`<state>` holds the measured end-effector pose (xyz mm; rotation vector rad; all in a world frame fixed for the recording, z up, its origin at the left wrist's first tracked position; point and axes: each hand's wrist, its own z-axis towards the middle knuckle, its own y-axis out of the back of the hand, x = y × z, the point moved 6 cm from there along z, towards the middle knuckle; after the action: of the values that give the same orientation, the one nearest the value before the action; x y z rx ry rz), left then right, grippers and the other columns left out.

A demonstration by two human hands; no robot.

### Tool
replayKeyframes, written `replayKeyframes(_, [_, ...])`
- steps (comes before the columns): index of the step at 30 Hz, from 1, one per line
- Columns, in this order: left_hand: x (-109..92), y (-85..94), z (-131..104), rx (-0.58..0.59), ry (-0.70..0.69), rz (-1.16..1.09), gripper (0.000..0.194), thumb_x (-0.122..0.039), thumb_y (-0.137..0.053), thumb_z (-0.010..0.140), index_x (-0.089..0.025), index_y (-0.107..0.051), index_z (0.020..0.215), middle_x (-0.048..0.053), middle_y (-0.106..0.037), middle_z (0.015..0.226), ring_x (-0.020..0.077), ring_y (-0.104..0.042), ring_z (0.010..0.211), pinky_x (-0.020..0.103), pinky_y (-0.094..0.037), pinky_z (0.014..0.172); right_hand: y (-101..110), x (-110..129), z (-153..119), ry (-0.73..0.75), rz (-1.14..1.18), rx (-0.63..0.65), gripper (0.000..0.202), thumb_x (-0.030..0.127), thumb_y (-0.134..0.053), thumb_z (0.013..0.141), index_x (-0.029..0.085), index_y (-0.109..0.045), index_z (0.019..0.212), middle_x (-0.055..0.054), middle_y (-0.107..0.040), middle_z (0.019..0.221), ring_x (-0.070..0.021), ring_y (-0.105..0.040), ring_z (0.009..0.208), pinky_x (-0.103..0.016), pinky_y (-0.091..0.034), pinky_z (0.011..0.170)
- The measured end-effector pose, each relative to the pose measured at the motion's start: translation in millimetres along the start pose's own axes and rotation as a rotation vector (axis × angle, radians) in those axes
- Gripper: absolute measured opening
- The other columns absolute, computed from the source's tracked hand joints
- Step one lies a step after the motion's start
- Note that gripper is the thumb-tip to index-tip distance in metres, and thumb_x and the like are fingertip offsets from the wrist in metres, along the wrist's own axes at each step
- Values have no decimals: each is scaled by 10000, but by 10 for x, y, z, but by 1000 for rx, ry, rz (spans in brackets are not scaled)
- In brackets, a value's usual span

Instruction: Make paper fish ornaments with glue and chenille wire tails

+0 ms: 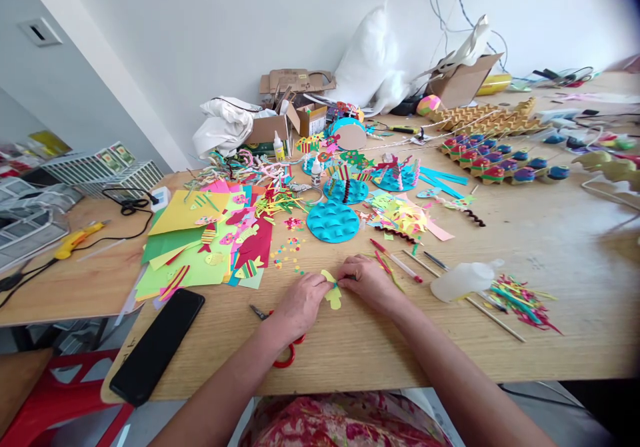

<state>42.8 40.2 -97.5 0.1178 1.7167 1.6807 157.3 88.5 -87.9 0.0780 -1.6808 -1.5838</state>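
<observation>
Left hand (303, 300): fingers drawn together, pinching the left edge of a yellow cutout (334, 300) at the near middle of the table (380, 360); right hand (367, 280): thumb and finger nearly closed at the cutout's right edge, whether on paper or its green strip cannot be told. Scissors (286, 359) lie partly hidden under the left forearm, phone (157, 347) farther left, bottle (463, 282) to the right, blue disc (333, 222) on the far side.
</observation>
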Motion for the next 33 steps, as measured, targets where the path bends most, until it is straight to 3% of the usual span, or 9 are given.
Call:
replayKeyframes(14, [-33, 4, 60, 12, 7, 29, 296, -100, -341, 847, -163, -611, 952, 62, -585, 912, 200, -499, 900, 317, -417, 803, 26, 66, 10, -55, -13, 8, 153, 95, -582, 720, 216, -674, 708, -11, -653, 746, -164, -558, 790, -267, -388, 718])
replayKeyframes(21, [-27, 80, 61, -13, -7, -64, 433, 11, -278, 786, -148, -588, 1044, 67, -611, 961, 181, -525, 937, 304, -413, 867, 19, 67, 10, -63, -13, 20, 134, 118, -592, 731, 215, -682, 707, -14, -656, 745, -165, -558, 803, -268, -382, 724])
replayKeyframes(33, [-33, 48, 80, 11, -41, 33, 343, -77, -316, 844, -161, -633, 945, 59, -604, 890, 187, -520, 885, 290, -422, 790, -24, 33, 11, -83, -2, 7, 141, 124, -577, 738, 209, -687, 720, -23, -661, 765, -160, -558, 807, -261, -377, 732])
